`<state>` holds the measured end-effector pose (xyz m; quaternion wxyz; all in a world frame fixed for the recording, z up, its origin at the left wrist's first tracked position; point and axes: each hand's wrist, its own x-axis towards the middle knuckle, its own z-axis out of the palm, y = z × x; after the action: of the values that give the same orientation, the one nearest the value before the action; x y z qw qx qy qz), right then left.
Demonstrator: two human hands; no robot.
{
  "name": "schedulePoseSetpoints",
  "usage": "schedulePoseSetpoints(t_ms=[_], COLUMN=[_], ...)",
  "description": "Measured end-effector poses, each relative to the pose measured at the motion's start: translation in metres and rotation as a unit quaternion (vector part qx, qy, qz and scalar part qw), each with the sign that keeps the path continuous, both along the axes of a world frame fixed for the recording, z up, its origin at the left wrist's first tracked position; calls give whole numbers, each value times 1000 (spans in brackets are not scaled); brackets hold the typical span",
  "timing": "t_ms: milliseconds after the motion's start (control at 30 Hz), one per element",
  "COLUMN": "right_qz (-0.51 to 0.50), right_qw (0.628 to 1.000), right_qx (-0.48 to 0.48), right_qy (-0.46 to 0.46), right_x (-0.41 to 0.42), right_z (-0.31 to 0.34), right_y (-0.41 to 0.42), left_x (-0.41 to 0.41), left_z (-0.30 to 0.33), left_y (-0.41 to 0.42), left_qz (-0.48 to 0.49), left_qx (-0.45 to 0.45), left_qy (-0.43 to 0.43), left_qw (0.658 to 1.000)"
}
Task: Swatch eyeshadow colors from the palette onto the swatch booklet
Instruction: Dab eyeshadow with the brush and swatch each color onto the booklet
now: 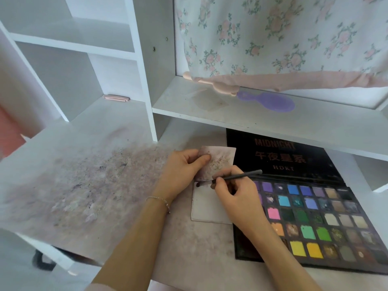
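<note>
The person is sitting at a white tabletop (88,127) that is smudged with powder stains. The open booklet (210,206) is lying flat near the middle, just left of the big black eyeshadow palette (315,217), whose lid is lying open under a shelf (231,114). The left hand (182,171) is pinching the upper page of the booklet, thumb on top and fingers (201,159) curled round its left edge. The right hand (233,190) is gripping a thin dark brush (239,175) like a pen, its fingers closed round the handle, and the tip is touching the lower page near the fold, where a dark purple smear is showing. The upper page is carrying faint speckled marks. A thin bracelet (159,201) is sitting on the left wrist. On the shelf a purple hairbrush (268,100) is lying beside a pink object, partly covered by a hanging floral cloth (283,38).
</note>
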<state>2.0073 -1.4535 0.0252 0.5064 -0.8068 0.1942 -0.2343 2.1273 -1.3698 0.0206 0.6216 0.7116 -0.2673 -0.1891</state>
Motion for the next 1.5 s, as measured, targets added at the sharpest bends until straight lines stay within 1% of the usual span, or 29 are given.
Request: schedulePoseSetpoints(t_ms=[400, 633, 800, 1100, 1233, 1500], right_qz=[35, 38, 41, 48, 53, 45], right_qw=[998, 998, 998, 997, 997, 998], right_qx=[-3, -19, -15, -39, -35, -35], right_qy=[46, 45, 41, 44, 39, 33], right_x=[2, 3, 3, 3, 3, 3], right_z=[-2, -1, -1, 0, 0, -1], right_y=[-1, 0, 0, 1, 1, 0], left_x=[-1, -2, -1, -2, -1, -1], left_z=[3, 5, 4, 5, 4, 4], left_y=[0, 0, 0, 0, 0, -1], left_qz=[-7, -7, -7, -19, -17, -9], left_qx=[-7, -14, -6, -26, -30, -13], left_qy=[14, 19, 7, 0, 7, 0], left_qw=[1000, 1000, 1000, 999, 999, 1000])
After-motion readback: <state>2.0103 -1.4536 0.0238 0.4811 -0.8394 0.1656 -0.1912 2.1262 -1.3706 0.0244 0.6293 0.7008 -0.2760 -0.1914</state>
